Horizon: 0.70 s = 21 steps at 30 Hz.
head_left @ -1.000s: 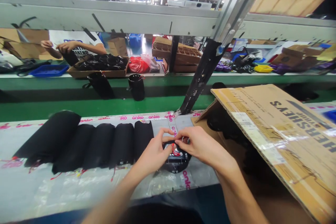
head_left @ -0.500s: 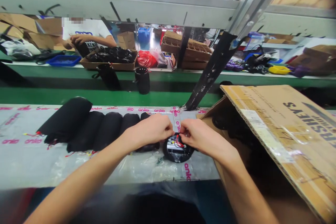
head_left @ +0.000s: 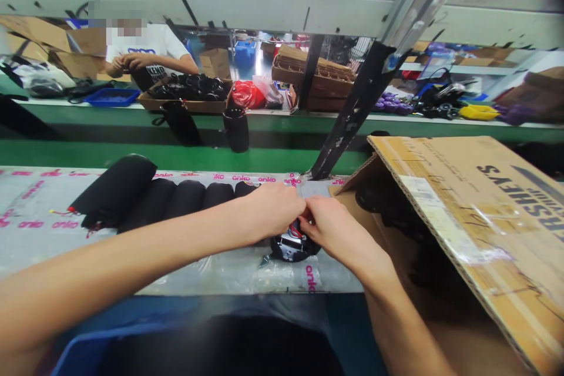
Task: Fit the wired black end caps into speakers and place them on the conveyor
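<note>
A round black housing point(head_left: 293, 251) sits on the bench with its top uncovered, showing a silver part and red wires point(head_left: 296, 231) inside. My left hand point(head_left: 279, 210) is closed over the housing's far side, fingers curled down; its fingertips are mostly hidden. Against it, my right hand point(head_left: 328, 220) pinches with thumb and forefinger just above the red wires, which run up toward the fingertips. What exactly lies between the fingers is too small to make out. To the left lie several black cloth-covered cylinders point(head_left: 117, 188) in a row, some with coloured leads at their near ends.
A large open cardboard box point(head_left: 440, 200) holding black parts stands at right. A dark slanted post point(head_left: 352, 111) rises behind the bench. Beyond the green belt point(head_left: 264, 160) a person point(head_left: 147, 50) handles something near a carton of black parts point(head_left: 189, 91). A blue bin edge point(head_left: 79, 349) shows below.
My left hand has moved right and inward until it meets my right hand above the housing, covering more of it. The view has shifted slightly, bringing a blue bin edge into sight.
</note>
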Motion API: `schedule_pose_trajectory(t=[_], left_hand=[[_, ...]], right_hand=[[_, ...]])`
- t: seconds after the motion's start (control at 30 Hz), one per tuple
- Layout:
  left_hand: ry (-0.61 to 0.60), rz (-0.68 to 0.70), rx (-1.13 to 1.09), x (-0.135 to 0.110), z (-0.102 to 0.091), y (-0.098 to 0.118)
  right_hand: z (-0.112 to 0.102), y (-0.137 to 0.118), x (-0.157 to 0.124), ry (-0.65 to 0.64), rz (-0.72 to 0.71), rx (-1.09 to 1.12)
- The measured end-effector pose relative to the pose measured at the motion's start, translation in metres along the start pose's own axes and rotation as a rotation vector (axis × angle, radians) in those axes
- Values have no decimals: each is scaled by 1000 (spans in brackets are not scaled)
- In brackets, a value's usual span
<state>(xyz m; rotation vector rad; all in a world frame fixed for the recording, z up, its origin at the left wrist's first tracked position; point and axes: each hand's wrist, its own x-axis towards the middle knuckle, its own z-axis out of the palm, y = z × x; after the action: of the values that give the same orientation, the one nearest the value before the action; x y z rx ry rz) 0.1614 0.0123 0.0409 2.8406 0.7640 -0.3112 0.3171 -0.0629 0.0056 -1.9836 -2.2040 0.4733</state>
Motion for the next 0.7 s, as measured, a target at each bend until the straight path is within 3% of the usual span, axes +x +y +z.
schedule_pose_trajectory(t=[0.33,0.57,0.7], left_hand=[[-244,172,-17,9,-18,-32],[-263,112,-158,8,-3,-43],[-318,144,-220,17,-3,-46]], right_hand=[[5,-3,-6,7,12,-110],[2,-7,-6,-15,-2,-129],[3,-4,-6,-15,-13,-134]])
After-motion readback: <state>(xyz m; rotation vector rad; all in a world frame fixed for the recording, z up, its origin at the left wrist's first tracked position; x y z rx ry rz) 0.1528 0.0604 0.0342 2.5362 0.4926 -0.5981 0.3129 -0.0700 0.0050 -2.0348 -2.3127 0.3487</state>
